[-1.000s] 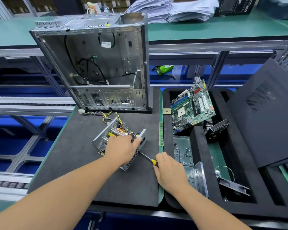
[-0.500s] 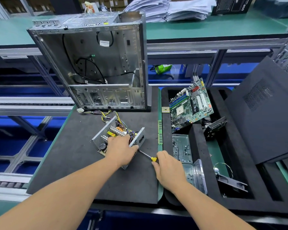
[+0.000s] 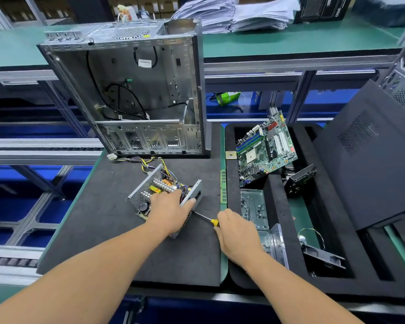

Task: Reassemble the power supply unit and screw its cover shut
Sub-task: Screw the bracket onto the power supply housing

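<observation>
The open power supply unit point(image 3: 158, 187) lies on the black foam mat point(image 3: 103, 220), its circuit board and heat sinks exposed, wires trailing toward the case. My left hand point(image 3: 170, 210) grips the unit from above, thumb on its grey side wall. My right hand point(image 3: 237, 233) holds a screwdriver point(image 3: 207, 219) with a yellow collar; its shaft points left at the unit's lower right side. The tip is hidden behind the unit's edge.
An empty metal computer case point(image 3: 136, 90) stands behind the mat. At right, a black foam tray point(image 3: 276, 206) holds a motherboard point(image 3: 265, 149), metal plates and a fan. A black side panel point(image 3: 369, 157) leans at far right. A RAM stick point(image 3: 223, 187) lies between mat and tray.
My left hand has shifted a little on the unit, its thumb now stretched along the side wall. The right hand and screwdriver stay against the unit's side.
</observation>
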